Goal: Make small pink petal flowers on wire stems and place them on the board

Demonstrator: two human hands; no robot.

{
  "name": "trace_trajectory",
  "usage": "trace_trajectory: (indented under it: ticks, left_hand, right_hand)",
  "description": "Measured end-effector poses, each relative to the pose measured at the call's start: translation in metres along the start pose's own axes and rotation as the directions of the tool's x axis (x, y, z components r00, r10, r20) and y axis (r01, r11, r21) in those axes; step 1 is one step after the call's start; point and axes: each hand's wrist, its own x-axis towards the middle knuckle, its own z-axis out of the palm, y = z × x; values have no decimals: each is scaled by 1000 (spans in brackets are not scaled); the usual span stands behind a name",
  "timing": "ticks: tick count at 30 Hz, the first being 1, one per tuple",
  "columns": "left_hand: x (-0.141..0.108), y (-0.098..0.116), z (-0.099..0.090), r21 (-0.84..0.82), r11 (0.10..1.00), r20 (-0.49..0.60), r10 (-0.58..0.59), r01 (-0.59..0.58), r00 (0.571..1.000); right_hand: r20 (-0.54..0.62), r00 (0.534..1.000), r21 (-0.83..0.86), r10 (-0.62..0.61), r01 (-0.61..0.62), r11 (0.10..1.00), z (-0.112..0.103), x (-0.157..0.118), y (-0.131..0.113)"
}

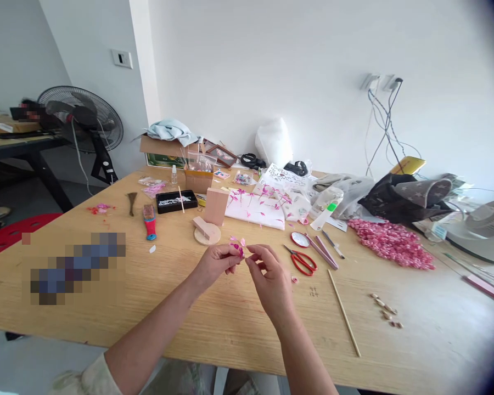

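Near the middle of the table my left hand (216, 263) pinches a small magenta and pale pink artificial flower (237, 249) between thumb and fingertips. My right hand (269, 274) is close beside it, thumb and index finger closed together at the flower's right side. What those fingertips hold is too small to make out. Just beyond the hands lies a round wooden disc (213, 232) with a small block on it, in front of an upright wooden block (217, 206). Red-handled scissors (303, 263) lie right of my right hand, near pink tweezers (321, 249).
Behind is a white pad (255, 216) with pink flower sprigs. To the left are a black tray (168, 204) and a red-handled brush (150, 225). Rightward lie a wooden stick (343, 312), a pink bead-like heap (389, 241) and a small fan (483, 230).
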Motion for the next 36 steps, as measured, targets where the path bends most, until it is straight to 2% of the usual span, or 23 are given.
trace_trajectory:
  ticks: [6,13,18,21,24,27,36]
  left_hand:
    - [-2,-1,-1,-19,1000,9,-20,21,1000]
    - [-3,2,0,31,997,-11,-67,67,998]
    - [-1,-2,1,28,999,-52,-25,27,998]
    - [0,-4,3,54,999,-96,-2,7,995]
    - [0,-4,6,183,981,-135,92,-66,987]
    - [-2,-2,9,295,948,-134,162,-117,978]
    - [-2,-5,7,108,994,-85,32,-22,996]
  right_hand:
    - [-8,999,23,52,-52,998,6,2,3]
    - [18,998,-32,-52,53,998,7,4,7]
    - [52,998,-110,-38,43,993,6,3,7]
    - [-6,1000,-217,2,-4,976,9,2,1]
    - [-46,999,-326,18,-33,945,16,3,-3]
    - [-40,998,-347,37,-49,936,22,4,-3]
    - [-8,999,-329,38,-38,944,20,3,6]
